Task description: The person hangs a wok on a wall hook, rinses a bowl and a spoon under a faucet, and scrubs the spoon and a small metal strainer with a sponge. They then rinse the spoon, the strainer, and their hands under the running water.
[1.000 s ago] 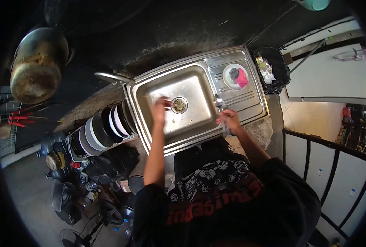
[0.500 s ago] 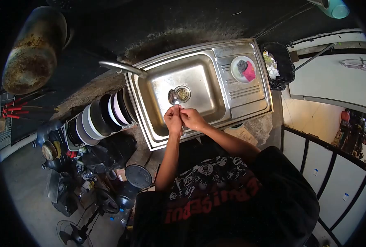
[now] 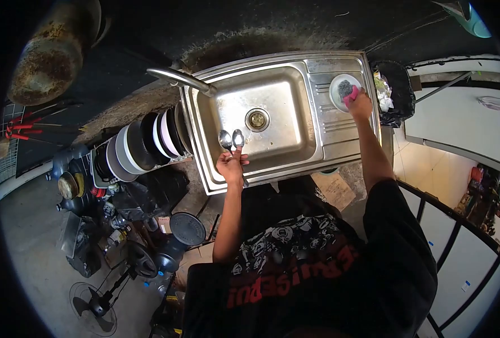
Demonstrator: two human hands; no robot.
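A stainless steel sink (image 3: 295, 67) fills the upper middle of the frame, set in a rough dark bench, with a rack of plates (image 3: 140, 149) standing on edge to its left and a black bin bag (image 3: 399, 93) at its right end. The left hand (image 3: 231, 166) is closed around the handles of two spoons (image 3: 231, 138), whose bowls point up over the near edge of the basin, just left of the drain (image 3: 257, 119). The right hand (image 3: 361, 104) reaches far out to the drainboard in the upper right, fingers curled down onto a pink sponge (image 3: 351, 94) lying in a small white dish (image 3: 335, 90); whether it actually grips the sponge I cannot tell. Half a second earlier both hands were together over the basin's near edge, working on the spoons; since then the right has left them and gone to the dish.
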